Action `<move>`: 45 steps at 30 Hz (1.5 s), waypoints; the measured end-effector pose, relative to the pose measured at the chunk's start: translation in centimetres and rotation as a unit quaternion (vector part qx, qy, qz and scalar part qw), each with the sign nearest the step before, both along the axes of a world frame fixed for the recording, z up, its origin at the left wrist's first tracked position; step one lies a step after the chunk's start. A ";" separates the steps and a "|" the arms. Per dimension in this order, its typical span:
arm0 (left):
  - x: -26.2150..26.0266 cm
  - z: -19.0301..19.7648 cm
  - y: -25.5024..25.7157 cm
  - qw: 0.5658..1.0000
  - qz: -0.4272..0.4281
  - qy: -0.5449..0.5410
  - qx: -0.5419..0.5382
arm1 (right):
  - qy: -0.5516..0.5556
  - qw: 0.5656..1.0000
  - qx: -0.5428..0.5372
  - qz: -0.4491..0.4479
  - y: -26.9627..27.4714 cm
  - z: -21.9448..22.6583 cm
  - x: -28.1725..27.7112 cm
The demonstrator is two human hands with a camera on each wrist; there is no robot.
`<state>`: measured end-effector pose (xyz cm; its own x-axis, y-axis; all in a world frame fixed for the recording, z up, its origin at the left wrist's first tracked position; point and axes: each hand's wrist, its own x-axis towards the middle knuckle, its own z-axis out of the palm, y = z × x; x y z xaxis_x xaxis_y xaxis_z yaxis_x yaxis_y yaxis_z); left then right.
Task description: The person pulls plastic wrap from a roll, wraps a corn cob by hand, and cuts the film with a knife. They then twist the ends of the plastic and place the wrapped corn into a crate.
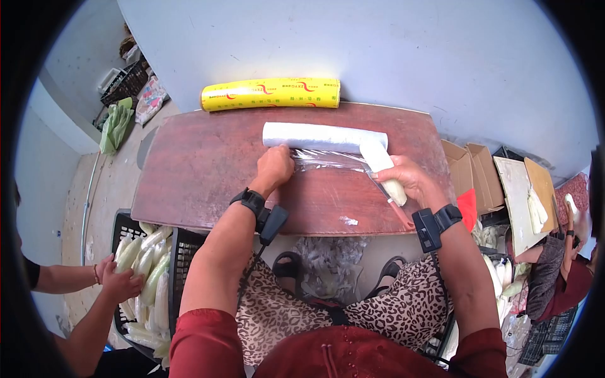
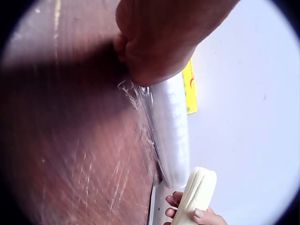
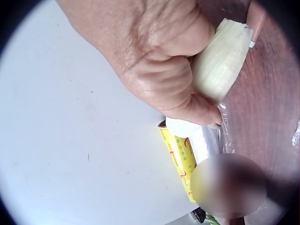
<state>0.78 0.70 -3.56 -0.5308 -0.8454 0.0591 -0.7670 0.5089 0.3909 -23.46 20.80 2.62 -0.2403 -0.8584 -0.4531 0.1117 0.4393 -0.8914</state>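
Head view: beside the roll (image 1: 315, 135), the left hand (image 1: 275, 166) is pinching film (image 1: 326, 160); at the roll's right end, the right hand (image 1: 413, 180) is gripping a pale vegetable (image 1: 376, 157). Left wrist: film is wrinkling along the roll, probably needing even tension. Right wrist: the vegetable is overlapping the roll.

Far left, there's a green plastic bag (image 1: 116, 127) slumped on the floor, a dark basket (image 1: 129, 82) just beyond! Over to the right, an open cardboard box (image 1: 482, 179), then a pale board (image 1: 513, 189), then a person in dark red (image 1: 572, 286)!
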 end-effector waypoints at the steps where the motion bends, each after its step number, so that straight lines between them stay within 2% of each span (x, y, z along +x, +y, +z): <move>1: 0.2 -0.1 0.1 1.000 0.003 0.018 0.003 | 0.000 1.000 -0.004 -0.001 0.1 -0.1 0.0; 4: 0.9 0.0 -0.2 0.998 0.007 0.051 0.031 | 0.012 1.000 0.008 0.001 0.0 -0.2 -0.3; 7: 2.1 -0.2 -0.5 0.997 -0.010 0.041 0.064 | 0.020 1.000 0.012 -0.003 0.1 0.1 -0.1; 16: 4.9 -0.4 -1.6 0.991 -0.016 0.105 0.082 | 0.047 0.998 0.043 0.013 -0.2 -0.4 -0.4; 19: 5.7 0.9 -1.6 0.989 -0.041 0.055 0.133 | 0.056 0.997 0.049 0.012 -0.2 -0.3 -0.5; 22: 6.9 1.1 -1.8 0.982 -0.030 0.008 0.186 | 0.070 0.996 0.048 0.020 -0.1 -0.1 -0.2; 31: 7.6 0.4 -0.6 0.993 -0.035 -0.008 0.114 | 0.121 0.988 0.085 0.048 -0.1 0.2 0.3; 37: 7.9 1.3 -0.8 0.975 -0.013 0.026 0.222 | 0.200 0.971 0.085 0.096 -0.3 -0.7 0.3; 40: 7.6 1.9 -0.3 0.983 -0.025 -0.002 0.183 | 0.296 0.941 0.090 0.137 -0.4 -1.0 0.3; 43: 7.4 1.2 0.3 0.996 -0.039 -0.044 0.064 | 0.388 0.904 0.073 0.163 -0.2 -0.6 0.9; 45: 7.4 1.2 0.0 0.996 -0.043 -0.038 0.065 | 0.359 0.920 0.075 0.136 -0.3 -0.8 0.8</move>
